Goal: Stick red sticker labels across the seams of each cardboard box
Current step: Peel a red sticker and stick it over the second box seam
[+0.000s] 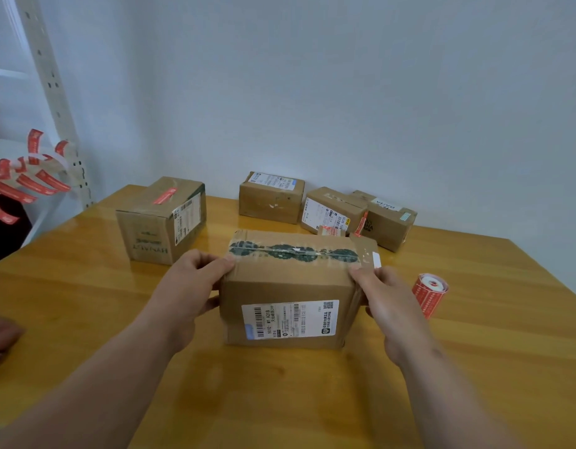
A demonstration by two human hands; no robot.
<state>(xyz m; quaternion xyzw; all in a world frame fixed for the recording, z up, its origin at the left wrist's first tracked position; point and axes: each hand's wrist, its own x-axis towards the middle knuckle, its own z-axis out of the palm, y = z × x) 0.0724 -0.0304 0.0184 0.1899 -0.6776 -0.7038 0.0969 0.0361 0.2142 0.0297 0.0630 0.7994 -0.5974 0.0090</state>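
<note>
Holding the near box [288, 286] on the counter [85, 286], the left hand [186, 286] and right hand [387, 296] each curl a grip round its ends. Its taped seam bears no red label. The roll [429, 291] lies right. The far-left box [161, 218] is labelled; one far-right box [333, 210] seemingly too.

The surface [85, 286] is yellow-brown wood with a smooth, glossy varnish. The boxes are matt brown cardboard; the centre box [289, 286] carries shiny, wrinkled clear tape [293, 252] over green print and a white paper label [289, 319]. At right, the roll [429, 291] is red printed paper with a slight sheen. In the upper left, the rack [50, 82] is pale painted metal with punched holes.
</note>
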